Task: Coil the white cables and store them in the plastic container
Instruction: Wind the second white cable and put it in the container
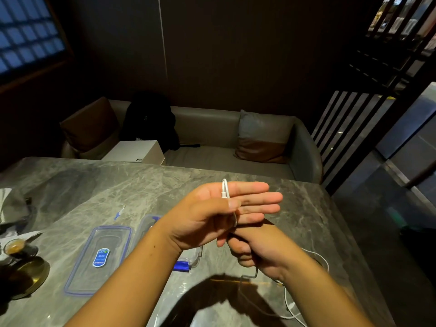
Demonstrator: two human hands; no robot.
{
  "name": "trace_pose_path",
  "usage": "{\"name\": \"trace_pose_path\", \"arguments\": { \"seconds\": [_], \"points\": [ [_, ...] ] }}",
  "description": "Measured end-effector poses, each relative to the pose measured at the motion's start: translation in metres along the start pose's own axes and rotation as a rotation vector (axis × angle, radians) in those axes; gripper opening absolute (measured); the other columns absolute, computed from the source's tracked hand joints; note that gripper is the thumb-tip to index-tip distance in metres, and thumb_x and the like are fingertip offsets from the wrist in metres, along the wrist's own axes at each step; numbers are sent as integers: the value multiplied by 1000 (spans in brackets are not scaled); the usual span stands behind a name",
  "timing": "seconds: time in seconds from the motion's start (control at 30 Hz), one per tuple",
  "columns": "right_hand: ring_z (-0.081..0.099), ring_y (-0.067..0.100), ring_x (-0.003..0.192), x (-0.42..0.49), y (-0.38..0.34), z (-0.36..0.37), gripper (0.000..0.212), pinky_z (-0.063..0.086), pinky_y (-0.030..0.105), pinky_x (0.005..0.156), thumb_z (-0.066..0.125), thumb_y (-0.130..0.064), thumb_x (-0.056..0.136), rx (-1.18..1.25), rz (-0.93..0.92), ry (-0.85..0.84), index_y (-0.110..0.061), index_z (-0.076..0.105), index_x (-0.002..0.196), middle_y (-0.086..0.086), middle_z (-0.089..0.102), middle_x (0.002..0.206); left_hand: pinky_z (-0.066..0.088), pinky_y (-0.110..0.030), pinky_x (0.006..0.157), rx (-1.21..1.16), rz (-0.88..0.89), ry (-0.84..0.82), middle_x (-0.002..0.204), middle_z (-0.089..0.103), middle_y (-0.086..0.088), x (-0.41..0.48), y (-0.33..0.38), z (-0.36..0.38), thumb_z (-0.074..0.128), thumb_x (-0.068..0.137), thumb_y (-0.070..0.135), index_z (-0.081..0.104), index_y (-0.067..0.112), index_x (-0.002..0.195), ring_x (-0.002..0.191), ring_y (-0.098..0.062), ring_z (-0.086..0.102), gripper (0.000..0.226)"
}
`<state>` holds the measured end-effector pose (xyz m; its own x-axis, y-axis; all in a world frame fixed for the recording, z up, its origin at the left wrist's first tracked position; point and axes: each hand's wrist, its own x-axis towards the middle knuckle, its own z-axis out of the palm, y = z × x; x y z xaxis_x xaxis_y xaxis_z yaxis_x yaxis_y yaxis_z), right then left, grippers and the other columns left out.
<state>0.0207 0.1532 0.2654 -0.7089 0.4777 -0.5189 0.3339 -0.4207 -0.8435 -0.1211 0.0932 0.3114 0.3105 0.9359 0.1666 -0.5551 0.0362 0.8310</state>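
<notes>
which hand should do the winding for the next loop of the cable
Probably the right. The right hand grips the slack white cable just below, free to circle, while the left hand pins its end under the thumb.

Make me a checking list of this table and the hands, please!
Surface: grey marble table, shadowed near the person.
Job's things: clear plastic container, open, partly behind the left arm; its lid lies flat to its left.
Clutter: gold dish and small cup with a spoon at the left edge.
Hands: left hand pinches the white cable with its thumb, fingers straight; right hand grips it below.
Cables: it loops over the left fingers; the rest trails loose on the table's right side.
Surroundings: sofa, cushions, black bag, white box.
</notes>
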Motion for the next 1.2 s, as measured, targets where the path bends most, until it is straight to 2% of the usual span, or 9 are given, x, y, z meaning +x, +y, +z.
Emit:
{"name": "trace_pose_path", "arguments": {
  "seconds": [0.13,0.23,0.33,0.47,0.7,0.87,1.03,1.1,1.2],
  "points": [
    [33,8,40,-11,-2,3,26,24,25,41,46,-22,98,-242,-115,56,-23,55,74,-10,41,50,30,-48,117,-51,-8,23,147,42,-31,-2,-7,-10,29,99,-6,34,-10,145,138,-44,41,47],
    [32,7,40,-22,-3,8,30,23,24,42,44,-25,99,-216,-159,10,-21,61,74,-9,41,49,30,-49,117,-50,-4,43,147,42,-31,-1,-11,-15,28,99,-5,33,-10,145,138,-44,40,46],
    [30,10,42,-34,-3,10,41,24,23,44,44,-26,101,-242,-166,33,-15,70,72,-5,42,44,35,-44,115,-36,16,122,146,46,-28,0,-13,-21,30,99,-5,36,-8,144,137,-41,44,45],
    [33,9,40,-46,-8,9,33,27,21,45,48,-18,97,-367,-158,32,-7,71,77,-2,46,45,32,-45,116,-16,-4,159,146,46,-27,-2,-19,-25,30,101,-4,35,-7,145,137,-40,44,44],
    [40,8,42,-76,-38,0,24,32,18,44,58,-15,94,-478,-286,69,-11,72,75,-3,50,47,28,-50,118,-53,-28,100,147,42,-30,-2,-21,-22,30,99,-5,33,-9,145,139,-44,40,46],
    [39,6,42,-93,-62,-5,17,29,13,41,66,-18,87,-386,-394,58,-15,73,71,-2,48,49,41,-42,111,-72,-54,123,143,49,-30,-1,-25,-14,35,97,-6,38,-10,143,133,-38,50,46],
    [33,13,42,-112,-84,-12,16,22,17,38,67,-22,77,-252,-469,52,-7,72,74,5,45,48,41,-43,112,-80,-76,70,133,61,-19,-1,-27,-5,39,96,-2,48,-3,139,123,-30,59,44],
    [35,9,40,-120,-93,-12,19,26,16,38,73,-25,76,-221,-501,17,-6,73,78,2,45,45,41,-41,112,-58,-76,29,136,60,-17,0,-25,-1,37,97,0,50,0,139,127,-30,57,44],
    [33,6,38,-124,-100,-15,15,23,17,39,72,-20,74,-109,-523,26,-6,75,79,1,42,43,36,-44,115,-67,-82,12,145,48,-27,1,-25,1,38,97,1,38,-7,145,135,-39,47,48]
  ]
}}
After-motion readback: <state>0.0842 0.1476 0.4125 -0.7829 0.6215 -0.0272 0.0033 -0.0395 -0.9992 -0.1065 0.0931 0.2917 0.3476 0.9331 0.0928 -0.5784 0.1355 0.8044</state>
